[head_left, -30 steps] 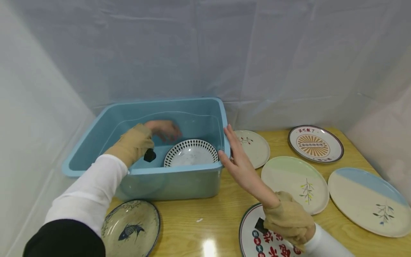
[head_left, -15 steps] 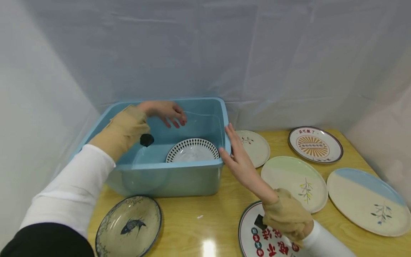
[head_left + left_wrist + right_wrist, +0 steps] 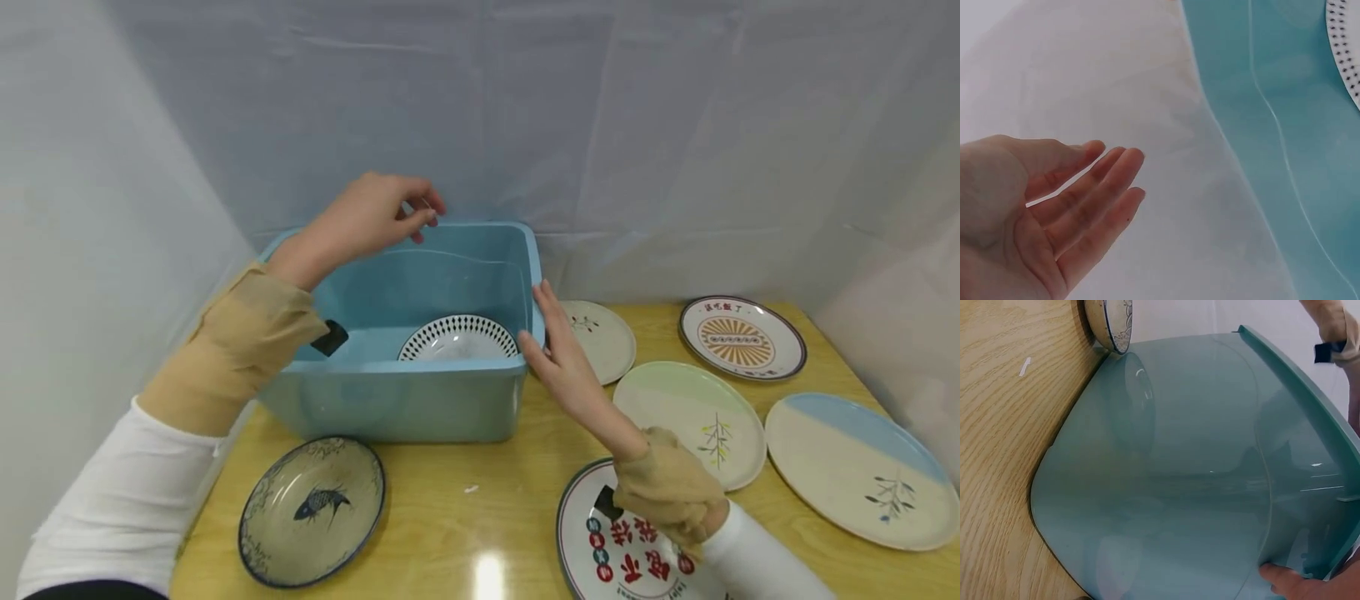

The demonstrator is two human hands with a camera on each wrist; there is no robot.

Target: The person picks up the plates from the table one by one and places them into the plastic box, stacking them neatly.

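Observation:
A blue plastic tub (image 3: 405, 408) holding water stands on the wooden table (image 3: 465, 533). A white plate with a black patterned rim (image 3: 457, 337) lies on its bottom. My left hand (image 3: 375, 217) hovers above the tub's back rim, fingers relaxed and holding nothing. In the left wrist view the left hand (image 3: 1079, 200) shows an empty palm beside the tub's wall (image 3: 1285, 94). My right hand (image 3: 558, 354) rests with straight fingers against the tub's right wall near its rim. In the right wrist view a fingertip (image 3: 1282, 578) touches the tub's outer wall (image 3: 1179, 456).
A fish-painted bowl (image 3: 311, 508) sits in front of the tub at left. Several plates lie to the right: a red-lettered one (image 3: 622, 558) under my right wrist, a green-topped one (image 3: 690, 421), a blue-topped one (image 3: 862, 467), a sunburst one (image 3: 742, 336). White sheeting closes in behind.
My left hand has lifted out of the tub's water and now hangs above the back rim. The right hand has stayed at the tub's right wall.

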